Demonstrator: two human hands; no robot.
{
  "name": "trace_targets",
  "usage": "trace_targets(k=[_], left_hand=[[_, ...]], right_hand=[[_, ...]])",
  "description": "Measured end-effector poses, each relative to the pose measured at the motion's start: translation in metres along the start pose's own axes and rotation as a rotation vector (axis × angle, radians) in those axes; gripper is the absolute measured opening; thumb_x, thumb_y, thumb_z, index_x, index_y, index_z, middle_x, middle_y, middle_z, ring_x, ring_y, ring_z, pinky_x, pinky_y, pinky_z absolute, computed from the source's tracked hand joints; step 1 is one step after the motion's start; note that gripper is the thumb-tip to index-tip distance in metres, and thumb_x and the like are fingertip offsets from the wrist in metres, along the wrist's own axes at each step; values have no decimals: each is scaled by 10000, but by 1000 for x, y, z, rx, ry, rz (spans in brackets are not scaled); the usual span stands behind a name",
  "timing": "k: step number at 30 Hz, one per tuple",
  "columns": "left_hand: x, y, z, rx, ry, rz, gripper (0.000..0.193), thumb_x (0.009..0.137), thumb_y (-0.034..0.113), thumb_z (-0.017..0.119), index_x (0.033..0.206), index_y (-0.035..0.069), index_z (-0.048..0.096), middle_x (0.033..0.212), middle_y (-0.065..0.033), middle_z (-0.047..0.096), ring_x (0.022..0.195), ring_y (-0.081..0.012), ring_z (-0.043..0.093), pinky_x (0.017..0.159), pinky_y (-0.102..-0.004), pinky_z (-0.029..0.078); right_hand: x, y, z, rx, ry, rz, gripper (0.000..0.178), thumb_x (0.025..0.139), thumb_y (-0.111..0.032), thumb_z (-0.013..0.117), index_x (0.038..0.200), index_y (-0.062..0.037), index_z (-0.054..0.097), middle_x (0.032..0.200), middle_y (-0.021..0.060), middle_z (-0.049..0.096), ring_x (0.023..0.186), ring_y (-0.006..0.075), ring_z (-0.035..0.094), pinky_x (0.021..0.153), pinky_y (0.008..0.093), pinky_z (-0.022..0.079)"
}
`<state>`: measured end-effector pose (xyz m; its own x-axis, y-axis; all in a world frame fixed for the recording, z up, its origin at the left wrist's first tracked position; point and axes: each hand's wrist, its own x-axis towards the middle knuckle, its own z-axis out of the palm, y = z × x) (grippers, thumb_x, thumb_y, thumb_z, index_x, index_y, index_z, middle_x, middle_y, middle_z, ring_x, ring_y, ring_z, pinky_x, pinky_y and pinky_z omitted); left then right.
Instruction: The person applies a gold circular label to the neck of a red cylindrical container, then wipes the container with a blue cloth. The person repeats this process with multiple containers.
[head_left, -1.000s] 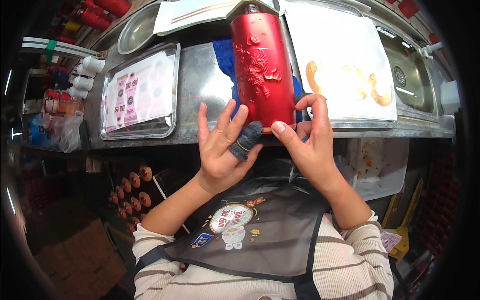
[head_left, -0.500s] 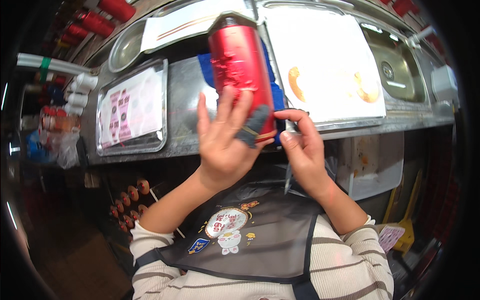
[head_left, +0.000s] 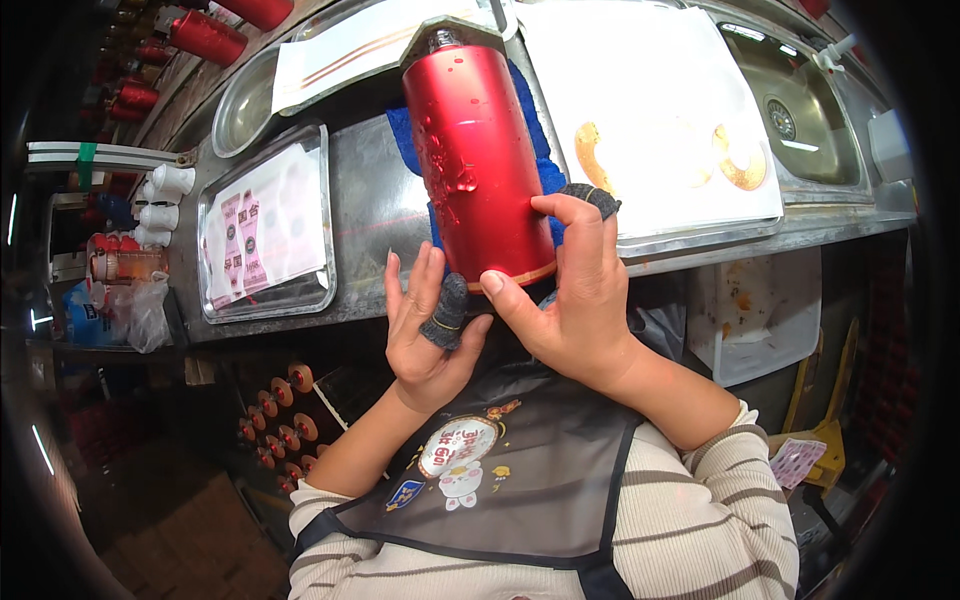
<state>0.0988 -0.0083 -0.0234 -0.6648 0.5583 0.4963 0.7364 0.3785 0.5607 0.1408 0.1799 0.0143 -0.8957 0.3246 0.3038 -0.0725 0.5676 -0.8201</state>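
A glossy red bottle (head_left: pixel 478 150) with water drops on its side lies with its dark neck (head_left: pixel 443 38) pointing away from me. Near its base runs a thin gold band (head_left: pixel 532 276). My right hand (head_left: pixel 575 320) grips the base end, thumb on the near edge and fingers along the right side. My left hand (head_left: pixel 422 350) is beside the base's left edge, fingers stretched out and apart; its thumb is close to the bottom. Dark grey finger covers wrap one finger of each hand. A blue cloth (head_left: pixel 550 178) shows under the bottle.
On the left stands a metal tray (head_left: pixel 330 250) with pink printed sheets (head_left: pixel 240 245). A white-covered tray (head_left: pixel 660 120) with gold curved pieces (head_left: pixel 738 165) is at the right, beside a steel sink (head_left: pixel 800 120). Behind are a round metal bowl (head_left: pixel 243 105) and a strip with copper-coloured lines (head_left: pixel 365 50).
My left hand has come off the bottle's upper side and drawn back toward its base. My right hand has closed more firmly round the base end, and the bottle shows more fully.
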Motion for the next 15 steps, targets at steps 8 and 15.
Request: trace_targets(k=[8, 15], left_hand=[[18, 2, -8, 50, -40, 95, 398, 743, 38, 812, 1122, -23, 707, 1487, -278, 481, 1380, -480, 459, 1126, -695, 213], [36, 9, -15, 155, -69, 175, 379, 710, 48, 824, 1077, 9, 738, 1479, -293, 481, 1378, -494, 455, 1126, -698, 198]], right_hand=[[0, 5, -3, 12, 6, -77, 563, 900, -278, 716, 1319, 14, 480, 1165, 213, 542, 923, 354, 605, 758, 405, 515], [-5, 10, -2, 275, -54, 83, 445, 962, -176, 639, 1330, 28, 495, 1154, 188, 538, 745, 210, 620, 656, 305, 508]])
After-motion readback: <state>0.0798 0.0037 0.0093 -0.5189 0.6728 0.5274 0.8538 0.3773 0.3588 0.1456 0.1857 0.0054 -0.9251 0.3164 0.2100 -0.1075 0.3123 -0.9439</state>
